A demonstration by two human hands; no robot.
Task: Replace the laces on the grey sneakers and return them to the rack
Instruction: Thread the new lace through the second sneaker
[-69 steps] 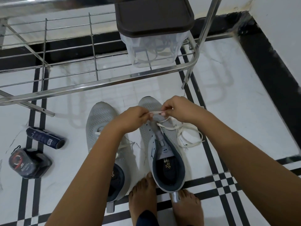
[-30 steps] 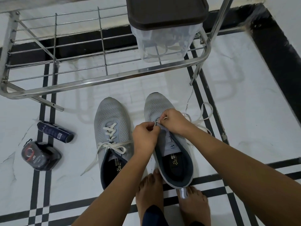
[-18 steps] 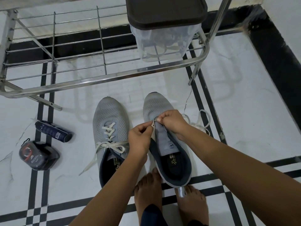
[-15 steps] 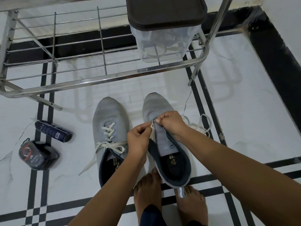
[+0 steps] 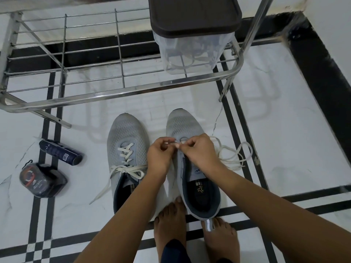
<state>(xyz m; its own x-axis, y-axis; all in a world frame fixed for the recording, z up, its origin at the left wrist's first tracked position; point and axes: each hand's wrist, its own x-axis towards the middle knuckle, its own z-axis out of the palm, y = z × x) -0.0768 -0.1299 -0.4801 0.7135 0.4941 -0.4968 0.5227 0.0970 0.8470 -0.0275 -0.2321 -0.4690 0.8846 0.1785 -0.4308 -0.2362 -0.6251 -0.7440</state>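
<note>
Nearby, rack (image 5: pixel 121 94) ahead, can (image 5: pixel 60 152) and packet (image 5: pixel 40 180) leftward

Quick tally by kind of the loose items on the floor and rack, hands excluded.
Sneakers: 2, left and right
Loose lace: 1, beside the right sneaker
Dark can: 1, lying on the floor
Dark pouch: 1
Lidded clear box: 1, on the rack
Total: 6
</note>
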